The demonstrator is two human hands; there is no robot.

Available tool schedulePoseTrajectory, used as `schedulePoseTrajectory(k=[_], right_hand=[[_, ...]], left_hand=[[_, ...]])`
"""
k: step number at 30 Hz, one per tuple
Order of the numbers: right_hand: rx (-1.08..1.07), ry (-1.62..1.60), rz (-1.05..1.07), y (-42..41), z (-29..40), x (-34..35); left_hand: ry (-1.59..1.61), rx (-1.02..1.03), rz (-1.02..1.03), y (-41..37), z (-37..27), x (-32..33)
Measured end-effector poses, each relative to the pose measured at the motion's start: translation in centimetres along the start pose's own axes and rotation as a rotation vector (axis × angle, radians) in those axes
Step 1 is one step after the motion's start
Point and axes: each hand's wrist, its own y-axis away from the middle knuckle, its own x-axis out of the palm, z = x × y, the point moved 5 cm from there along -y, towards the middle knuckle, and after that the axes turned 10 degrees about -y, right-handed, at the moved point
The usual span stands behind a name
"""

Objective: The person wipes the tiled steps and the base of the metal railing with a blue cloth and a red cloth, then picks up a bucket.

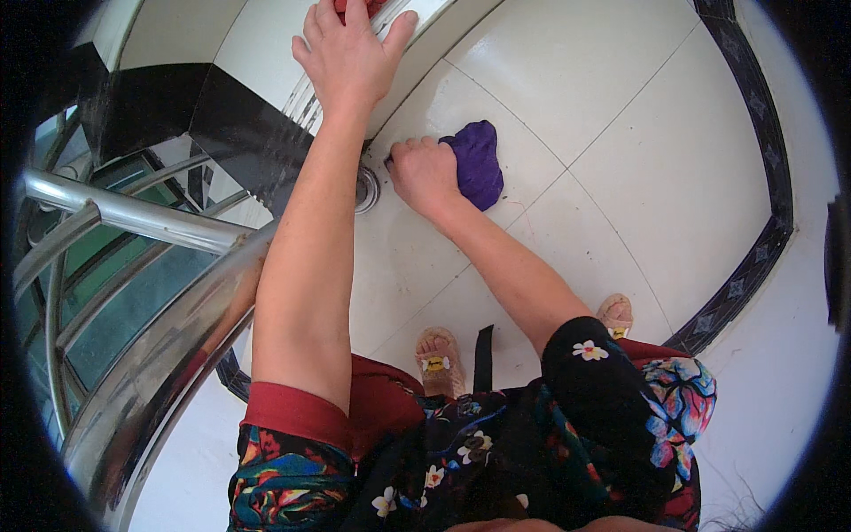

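Note:
My right hand (pixel 424 171) presses down on the tiled floor (pixel 631 219), its fingers curled over a bunched purple cloth (pixel 477 166). Much of the cloth spreads out to the right of the hand. Left of my knuckles sits a round metal floor drain (pixel 365 189), partly hidden by my left forearm. My left hand (pixel 349 63) reaches to the top of the view, palm down and fingers apart, over a pale grooved sill (pixel 309 106). Something red (pixel 369 8) shows by its fingertips; the picture edge cuts it off, and whether the fingers touch it I cannot tell.
A stainless steel railing (pixel 146 213) curves along the left, close to my left arm. Black tile edging (pixel 764 133) borders the floor at right. My sandalled feet (pixel 439 359) stand below, with a dangling black strap (pixel 484 359) between them. Small dark specks dot the floor.

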Motion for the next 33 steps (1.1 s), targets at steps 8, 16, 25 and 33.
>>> schedulePoseTrajectory(k=[8, 16, 25, 33], right_hand=[[-0.144, -0.005, -0.450, -1.0, 1.1, 1.4], [-0.101, 0.211, -0.280, 0.1, 1.5, -0.2], [0.032, 0.121, -0.211, -1.5, 0.6, 1.8], [-0.016, 0.099, -0.057, -1.1, 2.6, 3.2]], left_hand=[[0.059, -0.054, 0.004, -0.3, -0.8, -0.9], [0.097, -0.041, -0.066, 0.0, -0.1, -1.4], [0.076, -0.050, -0.071, -0.2, -0.5, -1.2], [0.059, -0.047, -0.018, -0.3, -0.4, -1.0]])
